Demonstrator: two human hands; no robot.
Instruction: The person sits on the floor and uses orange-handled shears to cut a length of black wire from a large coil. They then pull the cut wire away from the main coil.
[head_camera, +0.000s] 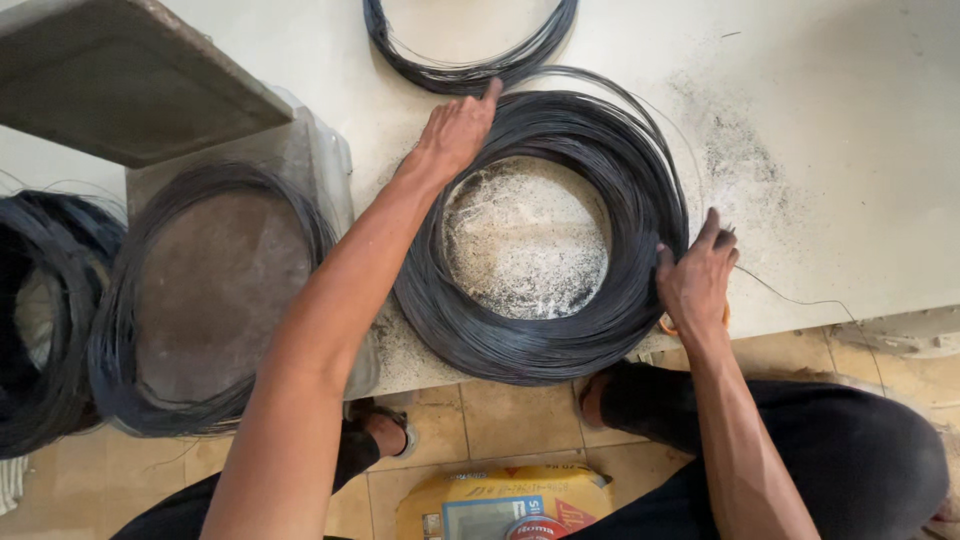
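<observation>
A large coil of thin dark wire (560, 330) lies flat on a pale worktable (850, 200), its near side reaching the table's front edge. My left hand (455, 130) rests palm down on the coil's far left side, fingers stretched toward the top. My right hand (695, 280) sits at the coil's right rim, fingers curled against the strands, and something orange shows beneath it. A single thin strand (800, 298) trails off to the right from that hand.
A smaller wire coil (470, 70) lies at the table's far edge. Another coil (120, 330) rings a round stool-like surface at left, one more (30, 310) at far left. A grey slab (120, 80) overhangs top left. Yellow bag (500, 500) on tiled floor.
</observation>
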